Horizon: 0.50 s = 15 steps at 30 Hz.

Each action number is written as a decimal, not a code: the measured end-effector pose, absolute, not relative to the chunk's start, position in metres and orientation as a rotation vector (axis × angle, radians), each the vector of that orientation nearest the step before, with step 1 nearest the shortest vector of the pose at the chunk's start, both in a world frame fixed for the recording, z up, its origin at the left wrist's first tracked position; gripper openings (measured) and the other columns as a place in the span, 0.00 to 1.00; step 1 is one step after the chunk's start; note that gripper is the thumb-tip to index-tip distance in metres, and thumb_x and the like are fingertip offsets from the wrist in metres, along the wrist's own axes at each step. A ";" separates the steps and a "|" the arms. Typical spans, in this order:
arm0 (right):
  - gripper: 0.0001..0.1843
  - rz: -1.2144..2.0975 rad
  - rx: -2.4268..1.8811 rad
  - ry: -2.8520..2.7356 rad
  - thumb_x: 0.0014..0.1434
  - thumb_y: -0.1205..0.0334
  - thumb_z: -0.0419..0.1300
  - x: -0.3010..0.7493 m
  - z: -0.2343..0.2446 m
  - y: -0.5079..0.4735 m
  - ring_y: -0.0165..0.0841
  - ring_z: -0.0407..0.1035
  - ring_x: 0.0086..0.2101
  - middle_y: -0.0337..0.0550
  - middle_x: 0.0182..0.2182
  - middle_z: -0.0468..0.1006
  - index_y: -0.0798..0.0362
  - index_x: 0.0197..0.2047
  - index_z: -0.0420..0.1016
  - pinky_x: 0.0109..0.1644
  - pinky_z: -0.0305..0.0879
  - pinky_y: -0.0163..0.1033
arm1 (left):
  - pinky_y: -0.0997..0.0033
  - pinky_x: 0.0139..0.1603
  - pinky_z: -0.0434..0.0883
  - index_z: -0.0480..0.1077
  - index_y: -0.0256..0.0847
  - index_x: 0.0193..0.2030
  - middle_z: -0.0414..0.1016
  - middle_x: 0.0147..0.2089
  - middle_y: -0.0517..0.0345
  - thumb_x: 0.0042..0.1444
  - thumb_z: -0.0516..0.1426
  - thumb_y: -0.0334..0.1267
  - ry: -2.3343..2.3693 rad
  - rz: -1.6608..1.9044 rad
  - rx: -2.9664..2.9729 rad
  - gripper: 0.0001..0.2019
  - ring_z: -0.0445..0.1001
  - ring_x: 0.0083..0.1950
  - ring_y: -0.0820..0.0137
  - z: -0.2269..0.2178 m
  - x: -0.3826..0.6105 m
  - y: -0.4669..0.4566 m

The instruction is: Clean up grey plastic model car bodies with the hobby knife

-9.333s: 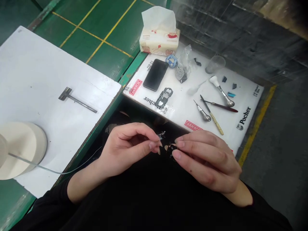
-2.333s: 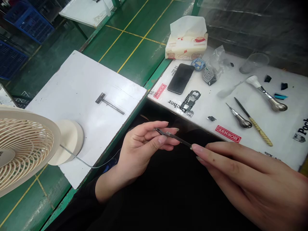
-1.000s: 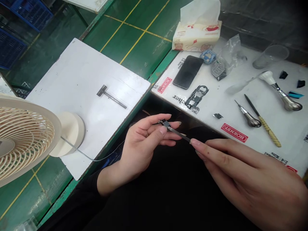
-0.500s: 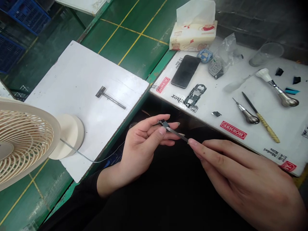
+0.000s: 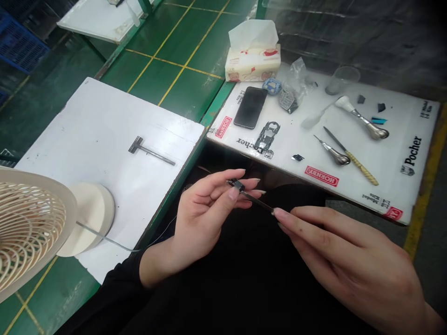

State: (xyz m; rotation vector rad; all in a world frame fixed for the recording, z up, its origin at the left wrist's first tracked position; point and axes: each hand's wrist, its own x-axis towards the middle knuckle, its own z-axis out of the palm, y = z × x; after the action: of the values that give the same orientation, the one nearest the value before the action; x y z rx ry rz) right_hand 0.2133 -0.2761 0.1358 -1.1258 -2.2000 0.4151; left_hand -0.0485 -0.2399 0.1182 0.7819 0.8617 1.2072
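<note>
The left hand (image 5: 206, 218) held a slim metal rod (image 5: 256, 201) in the air clear of the table (image 5: 387, 186), fingers (image 5: 233, 193) clamped on its black end, while the right hand (image 5: 342, 258) met its far end with fingertips (image 5: 281, 214), where a slip could have dropped it.

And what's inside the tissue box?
A white tissue sticks up out of the top of the printed tissue box. Anything further down can't be seen, because the box's walls cover it.
</note>
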 end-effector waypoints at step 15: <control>0.30 0.288 -2.028 -1.516 0.77 0.38 0.67 0.309 0.045 -0.261 0.46 0.85 0.37 0.50 0.47 0.93 0.48 0.70 0.90 0.45 0.82 0.52 | 0.72 0.42 0.88 0.90 0.43 0.63 0.94 0.47 0.50 0.74 0.76 0.42 0.932 1.060 0.707 0.15 0.93 0.42 0.65 0.118 -0.052 -0.235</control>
State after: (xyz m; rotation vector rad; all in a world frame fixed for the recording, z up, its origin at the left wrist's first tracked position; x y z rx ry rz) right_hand 0.3089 -0.2606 0.0455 -2.0279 -1.5163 0.2878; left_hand -0.0516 -0.2351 0.1181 0.7069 0.9321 1.0599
